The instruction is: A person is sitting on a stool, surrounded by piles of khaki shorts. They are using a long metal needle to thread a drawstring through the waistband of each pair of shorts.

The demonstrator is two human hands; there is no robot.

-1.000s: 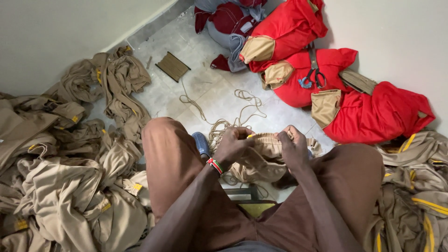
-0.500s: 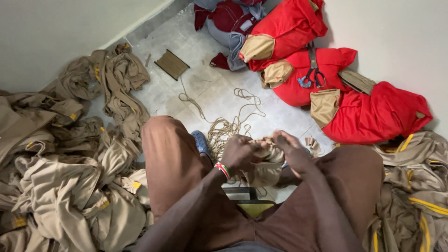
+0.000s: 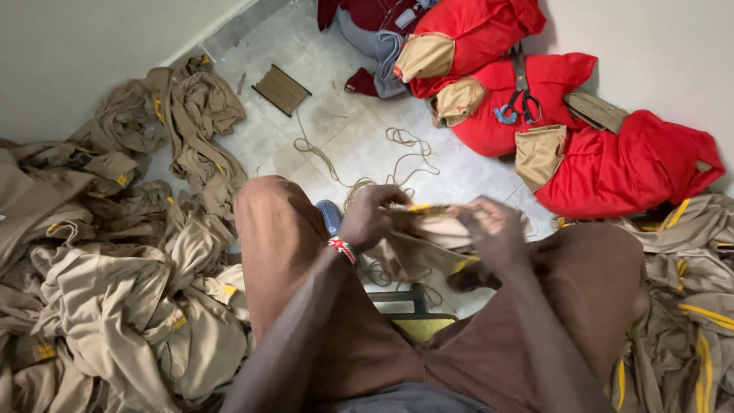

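While stretched taut above the knees, a khaki garment [image 3: 428, 237] is pinched by left hand [image 3: 372, 216] and right hand [image 3: 491, 232].

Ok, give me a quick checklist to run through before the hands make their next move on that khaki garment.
1. Left hand gripping the garment: ok.
2. Right hand gripping it too: ok, though blurred.
3. Cord free of tangles on the floor: cannot tell, it lies in loose loops.
4. Scissors within reach: cannot tell, they lie on the red pile.
5. Cord threaded into the garment: cannot tell, hidden by the hands.
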